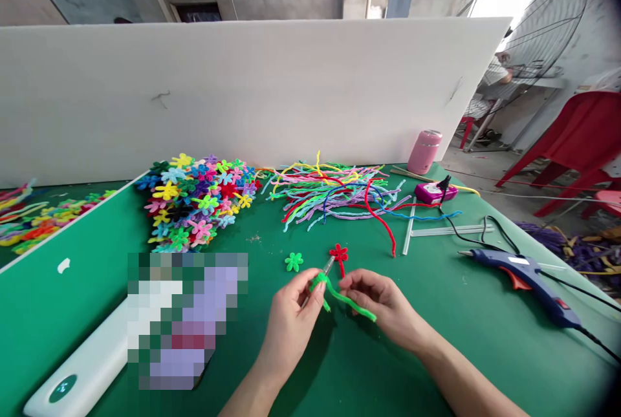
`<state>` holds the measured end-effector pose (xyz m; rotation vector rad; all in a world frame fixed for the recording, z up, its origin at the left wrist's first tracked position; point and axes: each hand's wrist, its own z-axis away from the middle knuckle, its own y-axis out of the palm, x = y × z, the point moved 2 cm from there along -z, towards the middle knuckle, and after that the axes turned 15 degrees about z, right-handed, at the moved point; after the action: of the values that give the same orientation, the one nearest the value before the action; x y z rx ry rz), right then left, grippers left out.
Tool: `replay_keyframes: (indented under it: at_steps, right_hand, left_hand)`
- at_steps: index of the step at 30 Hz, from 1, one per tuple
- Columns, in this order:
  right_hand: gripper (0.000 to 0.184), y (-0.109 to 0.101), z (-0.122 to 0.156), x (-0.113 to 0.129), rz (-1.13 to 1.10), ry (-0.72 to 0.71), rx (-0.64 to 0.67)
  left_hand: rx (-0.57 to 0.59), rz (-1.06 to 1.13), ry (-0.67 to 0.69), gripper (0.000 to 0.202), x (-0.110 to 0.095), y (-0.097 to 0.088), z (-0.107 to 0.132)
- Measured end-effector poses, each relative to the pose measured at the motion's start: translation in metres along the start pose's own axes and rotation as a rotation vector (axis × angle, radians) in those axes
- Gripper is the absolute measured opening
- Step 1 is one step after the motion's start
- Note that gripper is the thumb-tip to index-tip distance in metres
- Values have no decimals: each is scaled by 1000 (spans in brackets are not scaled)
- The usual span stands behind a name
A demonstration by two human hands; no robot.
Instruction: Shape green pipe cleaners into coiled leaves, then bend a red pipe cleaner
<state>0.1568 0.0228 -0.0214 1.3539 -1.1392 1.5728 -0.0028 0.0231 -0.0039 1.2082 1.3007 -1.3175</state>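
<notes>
My left hand (294, 313) is closed around a thin metal rod (328, 266) that has a green pipe cleaner (339, 294) coiled round it. My right hand (376, 297) pinches the loose tail of that green pipe cleaner, which runs under its fingers toward the right. A red pipe-cleaner flower (338, 253) with a red stem lies just beyond the rod's tip. A green flower (294, 262) lies on the green table (436, 339) to the left of it.
A heap of coloured flowers (194, 200) and a pile of loose pipe cleaners (330, 194) lie at the back, before a white board (242, 87). A blue glue gun (526, 275), glue sticks (451, 231), a pink box (434, 192) and a pink cup (424, 152) are to the right. A white device (82, 375) is at the near left.
</notes>
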Motion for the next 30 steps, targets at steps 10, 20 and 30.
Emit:
replay_keyframes:
  at_steps: [10, 20, 30]
  right_hand:
    - [25, -5, 5, 9, 393, -171, -48]
    - [22, -3, 6, 3, 361, -130, -161]
    - [30, -5, 9, 1, 241, -95, -133]
  left_hand:
    - [-30, 107, -107, 35, 3, -2, -3]
    - [2, 69, -82, 31, 1, -1, -2]
    - [122, -147, 19, 25, -5, 6, 3]
